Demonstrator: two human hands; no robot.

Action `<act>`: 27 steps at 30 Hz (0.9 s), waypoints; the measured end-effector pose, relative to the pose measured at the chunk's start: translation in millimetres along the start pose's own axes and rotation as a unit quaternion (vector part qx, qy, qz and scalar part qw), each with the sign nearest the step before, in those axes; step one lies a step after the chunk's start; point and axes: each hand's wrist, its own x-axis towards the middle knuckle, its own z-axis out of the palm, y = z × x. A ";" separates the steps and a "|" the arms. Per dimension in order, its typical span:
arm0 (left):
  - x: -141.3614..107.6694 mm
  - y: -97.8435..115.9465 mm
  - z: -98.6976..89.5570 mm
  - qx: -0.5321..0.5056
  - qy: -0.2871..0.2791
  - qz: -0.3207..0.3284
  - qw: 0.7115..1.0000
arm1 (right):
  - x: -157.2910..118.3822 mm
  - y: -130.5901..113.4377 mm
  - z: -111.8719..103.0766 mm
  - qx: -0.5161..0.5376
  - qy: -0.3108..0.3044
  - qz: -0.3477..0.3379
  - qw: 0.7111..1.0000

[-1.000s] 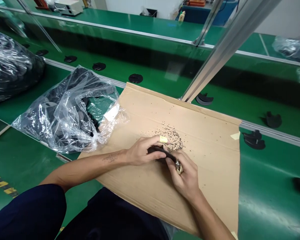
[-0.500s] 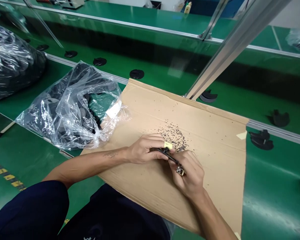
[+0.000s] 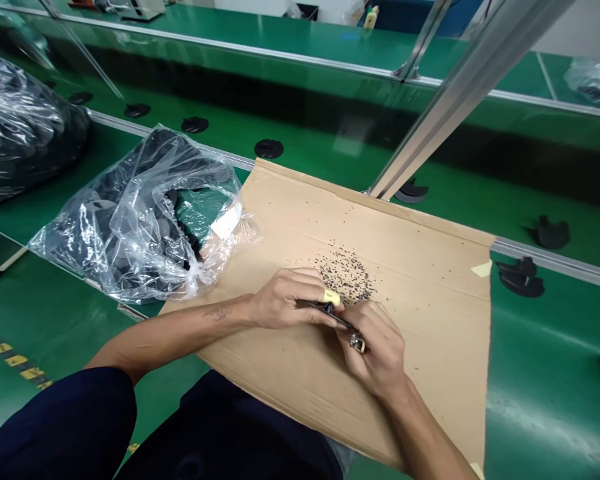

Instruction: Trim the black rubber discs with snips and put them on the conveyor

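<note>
My left hand (image 3: 293, 299) is closed on a thin black plastic part (image 3: 333, 312), pinched between thumb and fingers. A yellow wrap (image 3: 331, 297) covers one of its fingertips. My right hand (image 3: 379, 345) is closed at the other end of this part. From its curled fingers sticks the end of a small shiny metal tool (image 3: 357, 343); the rest is hidden, so its kind cannot be told. Both hands are over a cardboard sheet (image 3: 440, 320). Just beyond them lie many tiny black scraps (image 3: 347, 272) in a loose pile.
Left of the cardboard lies a clear plastic bag (image 3: 130, 220) of dark flat parts. A larger full bag (image 3: 25, 127) stands farther left. Several black parts, one a round piece (image 3: 269, 148), lie along the green surface behind. A metal post (image 3: 430, 127) rises at the cardboard's far edge.
The part and the left fingertips have tilted slightly between my hands. Both hands keep their hold; the whole view has shifted a little.
</note>
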 end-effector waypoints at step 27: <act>3.2 4.1 -12.0 -0.315 -0.146 -0.303 0.888 | 3.2 -3.0 -7.1 0.119 -0.010 -0.002 0.993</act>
